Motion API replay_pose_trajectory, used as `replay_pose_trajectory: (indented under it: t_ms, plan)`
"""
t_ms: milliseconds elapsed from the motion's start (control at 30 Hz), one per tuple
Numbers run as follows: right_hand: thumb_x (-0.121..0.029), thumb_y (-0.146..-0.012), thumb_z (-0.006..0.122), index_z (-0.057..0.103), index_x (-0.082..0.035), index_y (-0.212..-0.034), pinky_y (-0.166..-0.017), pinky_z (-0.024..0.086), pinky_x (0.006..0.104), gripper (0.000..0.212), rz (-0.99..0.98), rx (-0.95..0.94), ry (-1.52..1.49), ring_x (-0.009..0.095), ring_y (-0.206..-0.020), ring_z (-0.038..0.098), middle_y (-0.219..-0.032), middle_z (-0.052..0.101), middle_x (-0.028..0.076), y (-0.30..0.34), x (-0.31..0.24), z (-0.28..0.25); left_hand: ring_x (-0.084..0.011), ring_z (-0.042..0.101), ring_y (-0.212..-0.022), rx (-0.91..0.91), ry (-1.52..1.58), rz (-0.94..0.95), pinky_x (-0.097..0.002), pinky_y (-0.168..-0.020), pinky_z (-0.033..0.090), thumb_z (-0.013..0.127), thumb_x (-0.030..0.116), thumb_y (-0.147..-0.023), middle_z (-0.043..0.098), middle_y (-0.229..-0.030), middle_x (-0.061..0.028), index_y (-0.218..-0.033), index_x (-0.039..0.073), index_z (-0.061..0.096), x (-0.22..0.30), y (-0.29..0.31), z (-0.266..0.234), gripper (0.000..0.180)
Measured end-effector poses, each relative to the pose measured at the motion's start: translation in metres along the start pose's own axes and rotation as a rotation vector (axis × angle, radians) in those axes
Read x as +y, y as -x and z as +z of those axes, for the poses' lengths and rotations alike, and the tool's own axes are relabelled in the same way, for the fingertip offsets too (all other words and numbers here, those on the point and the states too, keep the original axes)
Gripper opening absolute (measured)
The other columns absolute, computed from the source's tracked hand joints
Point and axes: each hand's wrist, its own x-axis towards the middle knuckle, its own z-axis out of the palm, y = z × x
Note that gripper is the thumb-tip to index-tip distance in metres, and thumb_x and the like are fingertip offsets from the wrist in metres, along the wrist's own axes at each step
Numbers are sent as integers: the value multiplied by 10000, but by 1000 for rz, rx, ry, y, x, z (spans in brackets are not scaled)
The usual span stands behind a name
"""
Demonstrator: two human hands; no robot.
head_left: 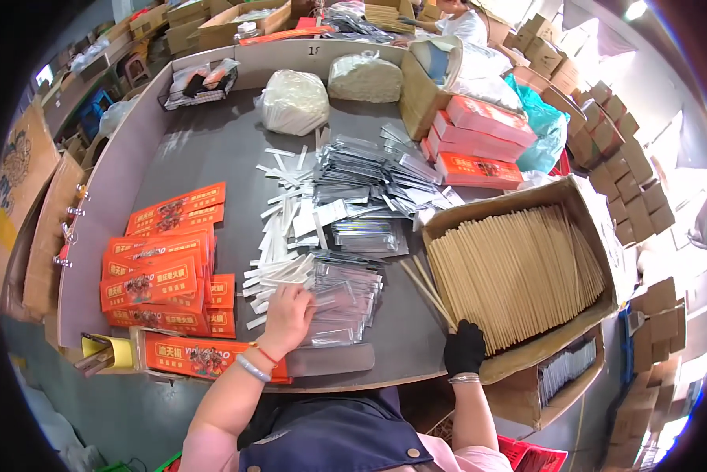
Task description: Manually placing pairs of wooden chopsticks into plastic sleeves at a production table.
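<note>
My left hand (pixel 290 316), bare with a red string and a bangle at the wrist, reaches over a heap of white paper strips (pixel 279 271) and clear plastic packets (pixel 342 295). Its fingers are curled down together; what lies under them is hidden. In a black glove, my right hand (pixel 465 348) is at the near left edge of a cardboard box (pixel 519 363) full of wooden chopsticks (pixel 519 267). Two loose chopsticks (pixel 430 293) slant up and left from its closed fingers. Red printed sleeves (pixel 165 275) are stacked to the left, with one sleeve (pixel 196 355) by the front edge.
Dark and silvery packets (pixel 361 177) pile up mid-table. Two bagged white bundles (pixel 293 102) and a wire tray (pixel 200 84) stand at the back. Red and white packs (pixel 479 130) are stacked at the right. A clear flat strip (pixel 334 359) lies along the front edge.
</note>
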Motion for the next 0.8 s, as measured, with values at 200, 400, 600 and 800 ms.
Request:
replay_pose_trajectory:
  t_ms: [200,400,600,800]
  plan:
    - [-177,-910,603,599,-20,-979,-750,473,473,171,24,199,-356,371,-881,596,-905,612,196,6,10,6,-296,568,-800,40,-171,-23,-419,-700,427,737,104,-729,595,-808,-96,-818,88,638,5,-4,0,134]
    - [-143,-881,623,690,-71,-1027,-662,466,439,176,-340,68,-468,348,-744,597,-778,608,143,16,-10,-35,-248,649,-633,-444,459,-266,-338,-597,508,756,137,-770,663,-705,-111,-799,5,653,43,4,-49,170]
    - [-196,-866,659,698,-202,-1156,-638,464,430,293,-615,-371,-629,306,-713,585,-745,563,107,30,-34,-27,-290,506,-1098,-381,-20,-121,-439,-956,380,853,283,-612,588,-1113,-55,-1057,104,666,39,63,-51,515]
    - [-220,-815,699,698,-168,-1093,-691,495,427,283,-938,-238,-638,312,-785,610,-827,630,103,42,-92,11,-308,484,-1123,-295,-94,-72,-451,-974,384,884,299,-547,565,-1162,-77,-1194,76,613,37,87,-42,736]
